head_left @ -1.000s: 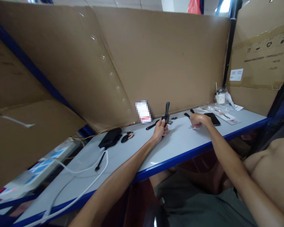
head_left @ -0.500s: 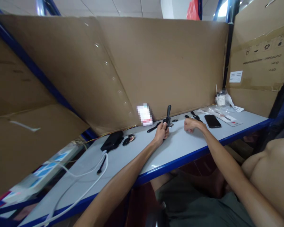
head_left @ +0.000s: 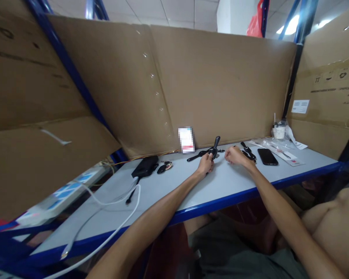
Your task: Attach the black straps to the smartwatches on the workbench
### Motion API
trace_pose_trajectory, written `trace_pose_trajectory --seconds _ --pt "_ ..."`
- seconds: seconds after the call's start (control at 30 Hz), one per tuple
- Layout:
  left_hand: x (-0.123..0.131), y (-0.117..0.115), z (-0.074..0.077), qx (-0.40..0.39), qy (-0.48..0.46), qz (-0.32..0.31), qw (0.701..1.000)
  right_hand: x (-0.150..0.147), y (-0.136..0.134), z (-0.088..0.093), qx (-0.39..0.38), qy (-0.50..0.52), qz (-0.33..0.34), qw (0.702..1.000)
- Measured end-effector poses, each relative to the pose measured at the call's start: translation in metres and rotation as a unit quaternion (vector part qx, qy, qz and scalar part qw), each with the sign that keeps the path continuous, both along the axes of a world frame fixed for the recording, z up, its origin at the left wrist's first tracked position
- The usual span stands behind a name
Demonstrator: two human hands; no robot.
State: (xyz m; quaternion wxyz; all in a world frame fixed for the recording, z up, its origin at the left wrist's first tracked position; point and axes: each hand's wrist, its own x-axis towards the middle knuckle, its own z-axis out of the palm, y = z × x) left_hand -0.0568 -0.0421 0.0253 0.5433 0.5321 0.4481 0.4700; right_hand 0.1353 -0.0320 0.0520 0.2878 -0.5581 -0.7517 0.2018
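My left hand is closed on a black-strapped watch, held up over the table with one strap end pointing upward. Just to its right, my right hand has its fingers curled together above the tabletop; anything between the fingertips is too small to make out. Behind my left hand lies another black watch, partly covered. A further black watch with its strap rests right beside my right hand. Small parts lie between the two hands, near the back of the table.
A black phone, clear plastic packaging and a white cup are on the right. On the left sit a black case, keys and a white cable. Cardboard walls enclose the table.
The view has shifted, so the scene sits further right. My right hand has moved left, closer to the watch in my left hand. The watch stays held upright.
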Motion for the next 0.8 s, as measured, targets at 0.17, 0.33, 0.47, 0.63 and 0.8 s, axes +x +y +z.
trace_pose_trajectory --seconds 0.17,0.33,0.47,0.63,0.8 --pt "0.001 -0.001 0.002 0.002 0.024 0.005 1.0 0.002 -0.002 0.001 -0.002 0.101 -0.036 0.994" --pt "0.001 0.0 0.0 0.013 0.026 0.0 1.0 -0.021 0.002 0.032 -0.015 0.246 0.043 0.968" --pt "0.0 0.002 -0.004 0.029 0.03 0.003 0.999 -0.043 0.009 0.048 -0.07 0.187 0.115 0.973" --pt "0.001 0.004 -0.007 0.041 0.057 0.011 0.997 -0.049 0.021 0.043 -0.068 0.149 0.098 0.982" --pt "0.0 0.009 -0.011 0.059 0.062 0.004 0.996 -0.049 0.026 0.036 -0.067 0.156 0.106 0.98"
